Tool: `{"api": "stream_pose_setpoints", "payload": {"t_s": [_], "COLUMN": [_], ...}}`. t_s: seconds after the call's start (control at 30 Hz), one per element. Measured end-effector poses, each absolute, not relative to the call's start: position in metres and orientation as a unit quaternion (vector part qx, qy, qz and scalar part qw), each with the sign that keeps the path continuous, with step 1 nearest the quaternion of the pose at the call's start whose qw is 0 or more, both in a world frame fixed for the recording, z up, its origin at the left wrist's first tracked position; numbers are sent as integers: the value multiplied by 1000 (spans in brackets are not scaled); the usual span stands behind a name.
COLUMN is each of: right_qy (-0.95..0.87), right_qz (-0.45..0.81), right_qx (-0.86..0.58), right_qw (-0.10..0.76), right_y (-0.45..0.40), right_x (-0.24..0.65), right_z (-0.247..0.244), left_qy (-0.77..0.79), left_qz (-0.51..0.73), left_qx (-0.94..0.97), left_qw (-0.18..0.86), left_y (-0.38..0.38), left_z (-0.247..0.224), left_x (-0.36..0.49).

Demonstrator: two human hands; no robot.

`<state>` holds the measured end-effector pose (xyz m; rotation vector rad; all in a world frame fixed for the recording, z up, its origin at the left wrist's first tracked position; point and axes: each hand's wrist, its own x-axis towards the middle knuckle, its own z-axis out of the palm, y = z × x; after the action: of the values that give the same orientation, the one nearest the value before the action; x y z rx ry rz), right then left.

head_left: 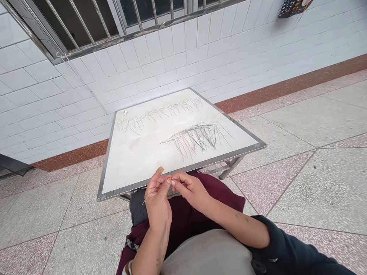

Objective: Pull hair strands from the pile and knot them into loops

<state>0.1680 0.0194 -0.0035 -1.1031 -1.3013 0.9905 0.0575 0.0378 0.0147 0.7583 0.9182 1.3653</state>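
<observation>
My left hand (158, 194) and my right hand (187, 187) meet fingertip to fingertip just off the near edge of the white table (143, 160). Both are closed in a pinch. A thin strand (148, 197), perhaps wire, sticks out to the left from my left hand; the fingers hide the rest of it. Tan tape wraps one left fingertip, which points up. Beyond my hands lies a loose heap of thin dark strands (197, 137) on the table. Farther back, similar strands with looped ends (170, 109) lie in a long row.
A small white and red object (125, 112) sits in the table's far left corner. Grey metal trim (183, 168) edges the tabletop. Behind stands a white tiled wall (177, 57) with a barred window (114, 19). A dark patterned basket (294, 7) hangs at upper right.
</observation>
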Motion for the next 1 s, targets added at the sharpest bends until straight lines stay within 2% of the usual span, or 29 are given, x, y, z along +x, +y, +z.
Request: {"api": "stream_pose_setpoints", "payload": {"t_s": [0.33, 0.53, 0.8, 1.0], "right_qy": [-529, -557, -554, -580], "right_qz": [495, 507, 557, 478], "right_qx": [-434, -445, -456, -482], "right_qw": [536, 484, 418, 450], "right_y": [17, 7, -2, 7], "right_x": [160, 161, 163, 164], "right_z": [-9, -14, -21, -31], "left_qy": [363, 342, 325, 349], "left_qz": [623, 672, 684, 659], "left_qx": [299, 285, 260, 257], "left_qw": [625, 592, 598, 614], "left_y": [47, 63, 90, 102], "left_z": [18, 26, 27, 13], "left_x": [51, 38, 24, 33]}}
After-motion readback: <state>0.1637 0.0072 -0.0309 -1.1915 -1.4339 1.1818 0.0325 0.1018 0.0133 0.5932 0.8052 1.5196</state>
